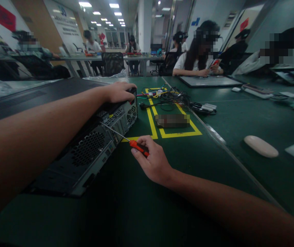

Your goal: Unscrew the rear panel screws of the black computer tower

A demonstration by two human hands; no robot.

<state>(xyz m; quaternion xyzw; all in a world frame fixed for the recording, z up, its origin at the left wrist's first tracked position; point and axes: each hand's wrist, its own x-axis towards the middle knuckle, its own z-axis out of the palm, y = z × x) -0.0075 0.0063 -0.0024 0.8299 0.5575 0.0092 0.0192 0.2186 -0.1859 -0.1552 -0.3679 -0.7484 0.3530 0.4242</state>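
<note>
A black desktop computer case lies on its side on the green table, its back panel with vent grilles and ports turned toward the right. My left hand rests over the far top corner of the case, fingers bent over its edge. In my right hand is a screwdriver with an orange and black handle, gripped between thumb and fingers. Its thin shaft points up and left, and the tip is at the back panel near the top edge. Whether the tip sits in a screw is too small to tell.
Yellow tape marks boxes on the table. A tangle of cables and a blurred-out dark object lie beyond the screwdriver. A pale computer mouse is on the right. Several people sit at tables farther off.
</note>
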